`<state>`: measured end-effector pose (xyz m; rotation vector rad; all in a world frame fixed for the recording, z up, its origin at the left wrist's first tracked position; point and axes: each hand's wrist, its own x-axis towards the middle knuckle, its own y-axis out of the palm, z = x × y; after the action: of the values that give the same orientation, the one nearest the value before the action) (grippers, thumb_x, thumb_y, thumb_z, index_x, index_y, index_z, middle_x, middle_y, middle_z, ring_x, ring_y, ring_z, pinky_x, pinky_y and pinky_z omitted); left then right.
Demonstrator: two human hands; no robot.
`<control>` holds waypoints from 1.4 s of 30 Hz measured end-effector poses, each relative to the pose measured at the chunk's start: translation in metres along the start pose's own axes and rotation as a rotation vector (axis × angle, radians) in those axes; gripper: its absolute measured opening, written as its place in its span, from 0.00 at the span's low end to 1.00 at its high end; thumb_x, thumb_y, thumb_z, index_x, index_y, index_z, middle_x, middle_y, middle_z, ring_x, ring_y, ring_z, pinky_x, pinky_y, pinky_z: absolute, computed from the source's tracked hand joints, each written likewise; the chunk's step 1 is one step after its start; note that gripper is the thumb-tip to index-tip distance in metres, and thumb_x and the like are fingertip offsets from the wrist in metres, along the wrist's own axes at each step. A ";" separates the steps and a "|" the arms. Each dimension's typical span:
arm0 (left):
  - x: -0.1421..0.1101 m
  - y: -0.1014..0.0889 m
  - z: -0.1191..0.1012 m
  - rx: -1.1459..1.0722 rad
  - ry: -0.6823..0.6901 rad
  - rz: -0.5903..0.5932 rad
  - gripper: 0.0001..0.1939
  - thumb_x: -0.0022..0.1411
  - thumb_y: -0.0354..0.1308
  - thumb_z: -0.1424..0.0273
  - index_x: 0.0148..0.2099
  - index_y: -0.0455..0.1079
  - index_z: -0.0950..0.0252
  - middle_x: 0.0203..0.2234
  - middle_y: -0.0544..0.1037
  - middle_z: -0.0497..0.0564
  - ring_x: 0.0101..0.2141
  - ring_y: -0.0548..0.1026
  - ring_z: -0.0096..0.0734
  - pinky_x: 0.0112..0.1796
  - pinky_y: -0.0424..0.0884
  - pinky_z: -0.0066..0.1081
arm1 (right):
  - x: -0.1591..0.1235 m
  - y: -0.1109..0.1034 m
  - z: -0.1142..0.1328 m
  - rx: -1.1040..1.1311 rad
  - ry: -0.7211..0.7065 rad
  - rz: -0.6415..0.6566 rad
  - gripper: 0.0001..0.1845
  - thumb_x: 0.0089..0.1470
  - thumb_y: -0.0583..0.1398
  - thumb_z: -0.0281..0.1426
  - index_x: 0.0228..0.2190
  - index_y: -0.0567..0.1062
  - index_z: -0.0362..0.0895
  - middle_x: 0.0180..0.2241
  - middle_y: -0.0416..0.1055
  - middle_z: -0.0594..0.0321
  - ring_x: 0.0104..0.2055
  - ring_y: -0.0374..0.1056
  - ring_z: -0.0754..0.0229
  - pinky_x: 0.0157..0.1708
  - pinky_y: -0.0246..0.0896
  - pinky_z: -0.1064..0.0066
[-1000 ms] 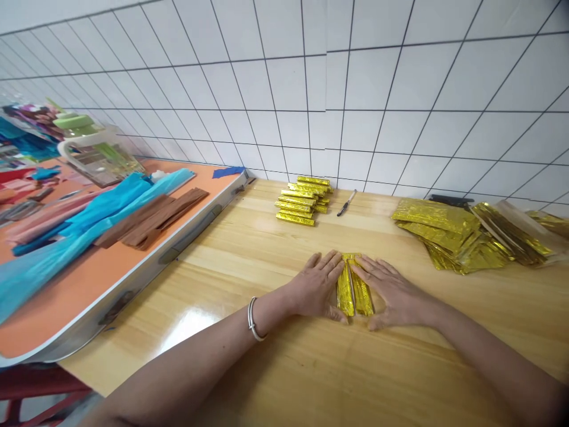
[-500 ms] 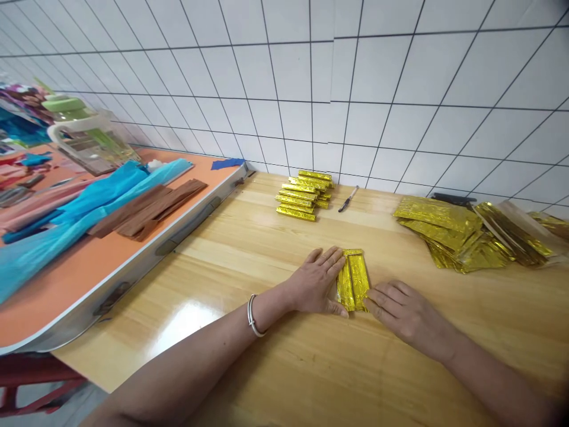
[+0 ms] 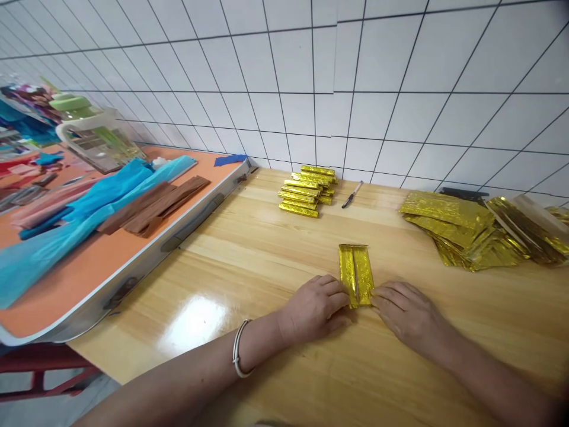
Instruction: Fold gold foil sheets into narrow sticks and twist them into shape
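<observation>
A shiny gold foil paper (image 3: 364, 267) lies flat on the table, its two long sides folded in to meet along a dark slit down the middle. My left hand (image 3: 316, 308), with a silver bangle at the wrist, has its fingers curled closed at the paper's near left corner. On the opposite side, my right hand (image 3: 405, 313) pinches the near right corner, fingertips pressed together. Both hands rest on the wood, and their fingertips hide the paper's near corners.
Folded gold foil strips (image 3: 306, 193) are stacked by the tiled wall, beside a pen (image 3: 352, 196). Loose gold foil sheets (image 3: 448, 216) pile up at the right. An orange table (image 3: 186, 204) at left carries blue and brown crepe paper (image 3: 166, 204) and a green-lidded bottle (image 3: 73, 105).
My left hand has drawn back toward me from lying spread over the paper's left side, and its fingers have curled at the near corner. My right hand stays at its corner.
</observation>
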<state>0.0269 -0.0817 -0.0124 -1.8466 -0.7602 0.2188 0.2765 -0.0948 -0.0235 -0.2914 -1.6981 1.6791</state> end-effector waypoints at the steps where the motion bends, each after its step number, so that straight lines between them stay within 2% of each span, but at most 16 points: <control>1: 0.000 0.000 0.000 -0.014 -0.018 -0.011 0.13 0.61 0.54 0.62 0.45 0.68 0.63 0.38 0.73 0.52 0.40 0.68 0.35 0.42 0.64 0.34 | 0.000 0.000 0.001 0.027 0.021 -0.010 0.11 0.56 0.54 0.25 0.39 0.74 0.43 0.39 0.73 0.56 0.44 0.65 0.55 0.45 0.62 0.59; 6: 0.002 0.002 -0.001 -0.070 -0.071 -0.101 0.11 0.60 0.54 0.65 0.43 0.71 0.63 0.37 0.73 0.54 0.39 0.68 0.36 0.40 0.65 0.35 | 0.004 -0.002 0.005 0.140 0.140 -0.033 0.09 0.57 0.54 0.28 0.37 0.73 0.45 0.36 0.72 0.58 0.41 0.65 0.56 0.42 0.64 0.61; 10: -0.001 0.005 -0.002 -0.051 -0.048 -0.145 0.11 0.62 0.52 0.68 0.44 0.71 0.63 0.37 0.74 0.54 0.38 0.69 0.35 0.41 0.66 0.35 | 0.006 -0.001 0.006 0.186 0.212 -0.037 0.08 0.58 0.53 0.29 0.35 0.73 0.44 0.35 0.71 0.58 0.40 0.64 0.56 0.42 0.63 0.61; 18: -0.004 0.006 -0.003 0.102 0.011 -0.125 0.12 0.63 0.49 0.67 0.46 0.69 0.63 0.37 0.74 0.53 0.38 0.70 0.35 0.40 0.66 0.35 | 0.006 0.004 0.001 0.237 0.237 -0.060 0.08 0.59 0.52 0.28 0.34 0.71 0.45 0.35 0.70 0.58 0.40 0.64 0.56 0.40 0.62 0.61; 24: -0.001 0.008 -0.003 0.255 0.082 -0.081 0.11 0.66 0.45 0.71 0.43 0.68 0.65 0.34 0.74 0.52 0.36 0.68 0.33 0.37 0.64 0.33 | 0.007 0.001 0.004 0.212 0.207 -0.038 0.07 0.57 0.55 0.30 0.36 0.72 0.45 0.36 0.70 0.58 0.41 0.63 0.56 0.42 0.61 0.61; 29: 0.002 0.009 -0.002 0.233 0.020 -0.075 0.09 0.65 0.47 0.72 0.41 0.69 0.64 0.32 0.73 0.51 0.34 0.67 0.33 0.35 0.62 0.33 | 0.007 -0.001 0.005 0.150 0.158 -0.008 0.09 0.56 0.57 0.31 0.39 0.74 0.48 0.37 0.69 0.58 0.41 0.62 0.55 0.40 0.60 0.61; 32: 0.004 0.008 -0.003 0.196 -0.018 -0.084 0.10 0.65 0.47 0.68 0.42 0.69 0.64 0.33 0.72 0.51 0.35 0.66 0.33 0.35 0.62 0.33 | 0.008 0.000 0.005 0.146 0.163 -0.032 0.09 0.57 0.56 0.30 0.37 0.75 0.48 0.36 0.69 0.58 0.40 0.62 0.56 0.39 0.59 0.62; 35: 0.005 0.009 -0.003 0.181 -0.036 -0.089 0.11 0.66 0.47 0.65 0.43 0.69 0.63 0.34 0.72 0.51 0.35 0.66 0.33 0.36 0.62 0.33 | 0.010 0.000 0.007 0.167 0.204 -0.025 0.08 0.57 0.55 0.30 0.36 0.75 0.47 0.35 0.69 0.58 0.39 0.61 0.56 0.38 0.58 0.63; 39: 0.006 0.011 -0.001 0.191 -0.066 -0.074 0.09 0.65 0.48 0.70 0.43 0.69 0.62 0.33 0.72 0.50 0.36 0.66 0.32 0.36 0.61 0.32 | 0.013 0.001 0.008 0.184 0.286 0.006 0.07 0.57 0.55 0.30 0.34 0.74 0.46 0.34 0.69 0.58 0.39 0.61 0.55 0.39 0.57 0.62; 42: 0.010 0.013 0.000 0.185 -0.125 -0.068 0.07 0.64 0.49 0.71 0.40 0.68 0.63 0.33 0.71 0.50 0.36 0.67 0.32 0.36 0.61 0.32 | 0.017 0.002 0.009 0.193 0.336 0.038 0.06 0.56 0.55 0.29 0.32 0.73 0.46 0.33 0.68 0.59 0.38 0.61 0.55 0.38 0.57 0.62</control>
<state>0.0399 -0.0787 -0.0215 -1.6409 -0.8584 0.3514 0.2582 -0.0917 -0.0187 -0.4868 -1.2829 1.6974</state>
